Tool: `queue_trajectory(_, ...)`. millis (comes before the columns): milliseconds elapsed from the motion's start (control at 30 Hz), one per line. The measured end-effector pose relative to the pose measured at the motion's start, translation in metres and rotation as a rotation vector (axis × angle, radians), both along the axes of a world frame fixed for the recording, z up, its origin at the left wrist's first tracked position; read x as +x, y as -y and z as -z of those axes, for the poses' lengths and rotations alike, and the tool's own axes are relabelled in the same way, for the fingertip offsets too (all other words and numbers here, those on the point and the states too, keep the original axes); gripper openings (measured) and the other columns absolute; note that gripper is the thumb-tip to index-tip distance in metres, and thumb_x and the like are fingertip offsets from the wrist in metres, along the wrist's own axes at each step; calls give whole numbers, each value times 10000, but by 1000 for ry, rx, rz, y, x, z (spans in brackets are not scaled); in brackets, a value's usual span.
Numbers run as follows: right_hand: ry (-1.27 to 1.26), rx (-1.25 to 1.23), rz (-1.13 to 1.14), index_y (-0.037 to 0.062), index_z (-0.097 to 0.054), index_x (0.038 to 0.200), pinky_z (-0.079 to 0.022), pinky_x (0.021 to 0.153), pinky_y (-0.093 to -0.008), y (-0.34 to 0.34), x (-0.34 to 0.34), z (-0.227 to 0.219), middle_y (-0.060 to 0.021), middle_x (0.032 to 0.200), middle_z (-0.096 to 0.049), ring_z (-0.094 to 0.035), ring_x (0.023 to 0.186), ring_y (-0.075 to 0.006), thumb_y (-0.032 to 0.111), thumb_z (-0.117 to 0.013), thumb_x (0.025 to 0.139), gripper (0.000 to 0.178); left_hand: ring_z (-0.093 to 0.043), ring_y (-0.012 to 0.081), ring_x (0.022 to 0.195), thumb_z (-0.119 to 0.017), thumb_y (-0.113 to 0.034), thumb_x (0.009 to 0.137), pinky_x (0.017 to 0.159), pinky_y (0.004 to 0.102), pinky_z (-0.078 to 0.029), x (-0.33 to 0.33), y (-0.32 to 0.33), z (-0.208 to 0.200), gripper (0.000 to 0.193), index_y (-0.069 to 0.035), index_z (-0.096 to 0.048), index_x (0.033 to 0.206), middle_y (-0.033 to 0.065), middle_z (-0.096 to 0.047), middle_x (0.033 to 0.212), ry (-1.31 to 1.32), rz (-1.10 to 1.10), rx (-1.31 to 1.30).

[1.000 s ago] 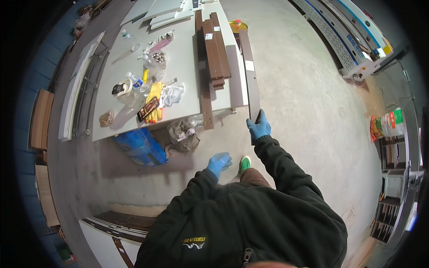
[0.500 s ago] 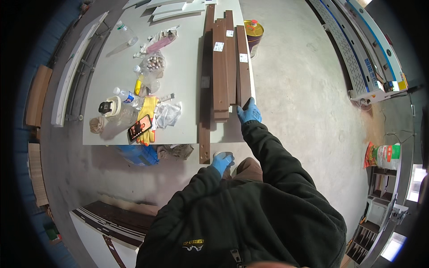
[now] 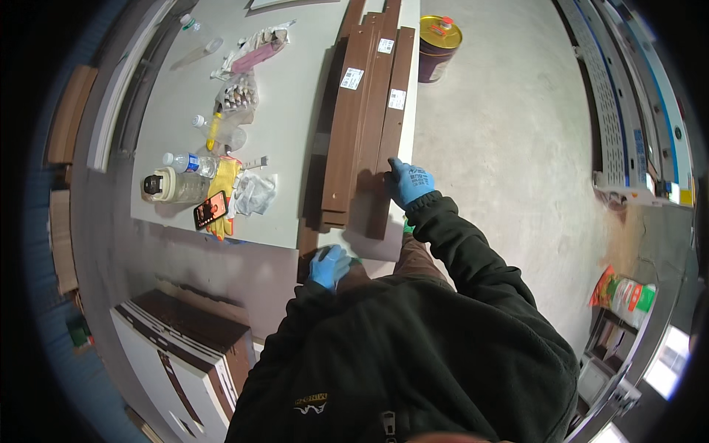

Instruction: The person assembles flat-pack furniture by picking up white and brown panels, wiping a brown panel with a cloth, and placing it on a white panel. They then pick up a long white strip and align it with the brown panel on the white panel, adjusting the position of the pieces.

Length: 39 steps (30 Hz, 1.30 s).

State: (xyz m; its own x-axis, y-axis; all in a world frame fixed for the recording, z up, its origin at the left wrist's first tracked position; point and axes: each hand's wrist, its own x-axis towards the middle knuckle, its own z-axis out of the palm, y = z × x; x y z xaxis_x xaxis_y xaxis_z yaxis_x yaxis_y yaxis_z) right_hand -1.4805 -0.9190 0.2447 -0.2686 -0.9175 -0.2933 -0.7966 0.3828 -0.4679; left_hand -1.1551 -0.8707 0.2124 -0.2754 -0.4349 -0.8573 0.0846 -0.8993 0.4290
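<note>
Several long brown boards lie lengthwise along the right side of the white table (image 3: 275, 225). My right hand (image 3: 411, 183), in a blue glove, is closed on the outer edge of the rightmost brown board (image 3: 387, 159), thumb and index finger at its top. That board's near end sticks out past the thicker stack of brown boards (image 3: 347, 148) beside it. White labels mark several boards. By the table's front edge, my left hand (image 3: 329, 267), also blue-gloved, has its fingers loosely bent and apart, holding nothing visible. It is beside the near end of the leftmost dark brown board (image 3: 306, 258).
On the table's left lie a phone (image 3: 211, 210), yellow gloves (image 3: 222, 181), plastic bottles (image 3: 190, 164) and a crumpled white cloth (image 3: 255, 193). A metal drum (image 3: 439, 50) stands beyond the table's right edge. Stacked panels (image 3: 185, 332) sit at lower left, a long machine (image 3: 609, 96) at right.
The rightmost board has slid toward me with my right hand, its near end now beyond the stack's. My left hand has moved left, close to the leftmost board's end. The whole view has shifted.
</note>
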Motion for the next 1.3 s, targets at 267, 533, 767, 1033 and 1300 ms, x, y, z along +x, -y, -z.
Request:
queue_trajectory(267, -284, -414, -245, 66, -512, 1412, -397, 1075, -533, 31, -81, 64, -206, 1502, -499, -460, 1377, -415, 635, -829, 674, 984, -594, 124, 735, -670, -122, 987, 686, 278, -495, -69, -41, 3, 122, -124, -619, 877, -31, -561, 795, 68, -329, -149)
queue_trajectory(533, -307, -469, -302, 75, -530, 1423, -402, 1070, -514, 61, -109, 80, -149, 1437, -555, -537, 1309, -347, 705, -792, 703, 992, -685, 234, 1112, -663, -199, 995, 1029, 427, -518, -74, -3, -7, 74, -147, -673, 1046, 39, -724, 1076, -107, -572, -151)
queue_trajectory(767, -286, -400, -277, 79, -536, 1431, -389, 1102, -523, 75, -113, 76, -135, 1424, -594, -557, 1314, -325, 679, -816, 705, 983, -666, 272, 1146, -665, -360, 1025, 1046, 461, -523, -68, 35, 1, 329, -129, -661, 1258, 78, -707, 1228, -261, -543, -9)
queue_trajectory(1033, -348, -321, -178, 81, -494, 1467, -401, 1105, -516, 99, -131, 75, -161, 1517, -523, -482, 1409, -354, 678, -751, 809, 924, -655, 206, 1192, -603, -448, 1054, 1029, 413, -537, -73, 57, -2, 491, -114, -591, 1414, 54, -688, 1292, -156, -525, -120)
queue_trajectory(1300, -337, -271, -172, 128, -468, 1543, -359, 1160, -519, 131, -157, 94, -121, 1597, -476, -409, 1495, -353, 686, -722, 824, 945, -663, 194, 1170, -617, -449, 1050, 1003, 394, -550, -73, 60, -12, 498, -99, -595, 1404, 50, -697, 1273, -177, -506, -72)
